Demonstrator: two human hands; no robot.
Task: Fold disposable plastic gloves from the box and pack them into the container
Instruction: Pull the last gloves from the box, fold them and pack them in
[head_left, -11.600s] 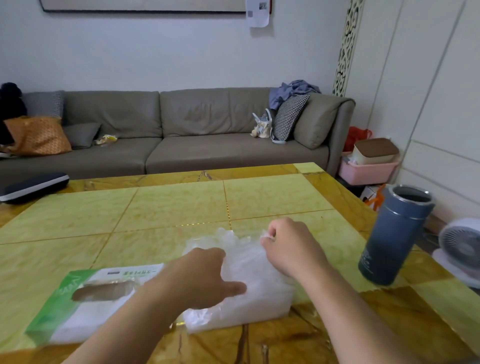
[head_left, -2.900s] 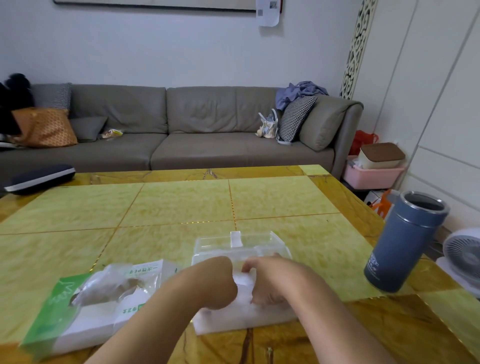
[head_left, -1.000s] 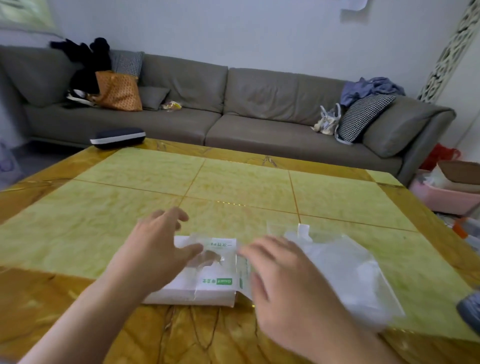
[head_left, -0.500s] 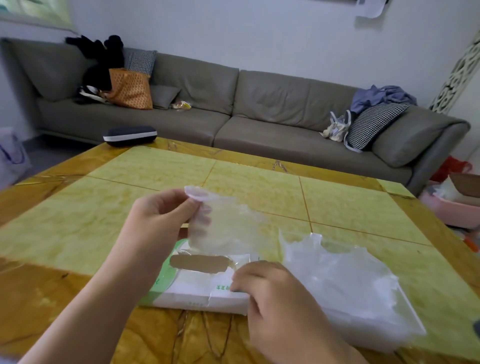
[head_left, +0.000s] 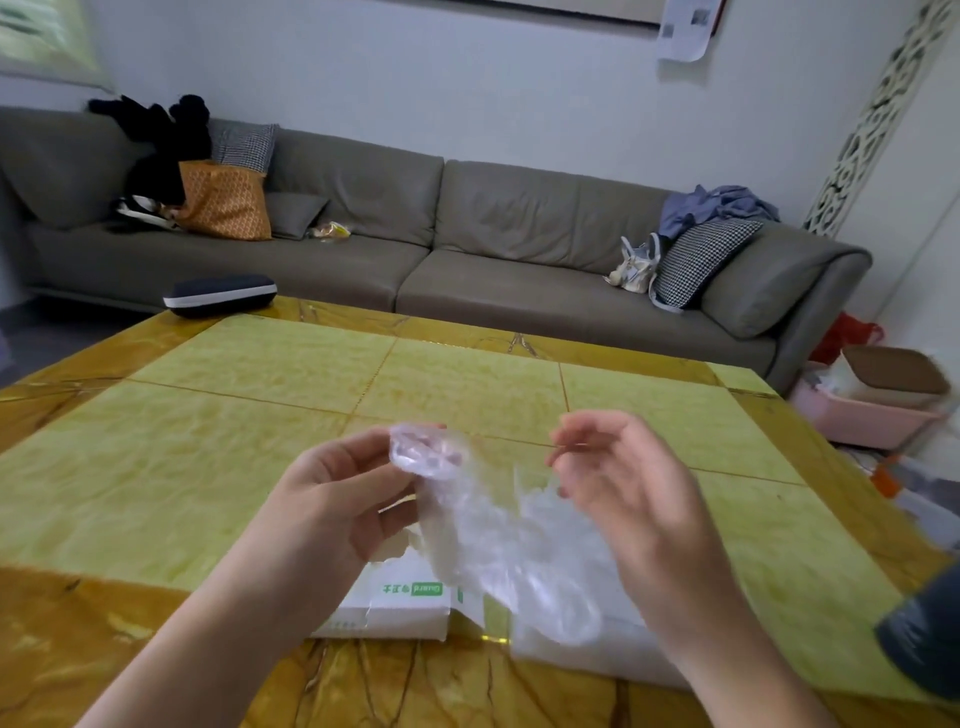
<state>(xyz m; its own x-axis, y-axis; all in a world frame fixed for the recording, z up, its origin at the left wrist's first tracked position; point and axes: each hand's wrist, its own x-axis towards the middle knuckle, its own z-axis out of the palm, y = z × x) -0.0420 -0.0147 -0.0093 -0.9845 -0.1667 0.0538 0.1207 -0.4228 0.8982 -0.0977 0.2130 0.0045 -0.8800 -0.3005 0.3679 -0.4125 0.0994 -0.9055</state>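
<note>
While we hold it up over the near edge of the table, the scene reads like this:

Glove: we have one clear plastic glove (head_left: 467, 514) raised above the table, its bunched upper end at our left fingertips, the rest hanging crumpled down toward the box.
Left hand: our left hand (head_left: 337, 499) pinches the glove's top between thumb and fingers, palm turned toward us.
Right hand: our right hand (head_left: 628, 493) hovers just right of the glove with fingers loosely curled and slightly spread; we cannot tell whether they touch the plastic.
Box: the white and green glove box (head_left: 400, 603) lies flat below our hands, partly hidden by the glove and our left wrist.
Container: the clear container (head_left: 587, 654) sits just right of the box, with crumpled plastic in it, blurred behind our right arm.
Table: the yellow tiled table (head_left: 208, 447) carries both.
Flask: a dark flask (head_left: 924, 639) shows at the right edge.
Sofa: a grey sofa (head_left: 493, 249) stands beyond the table.
</note>
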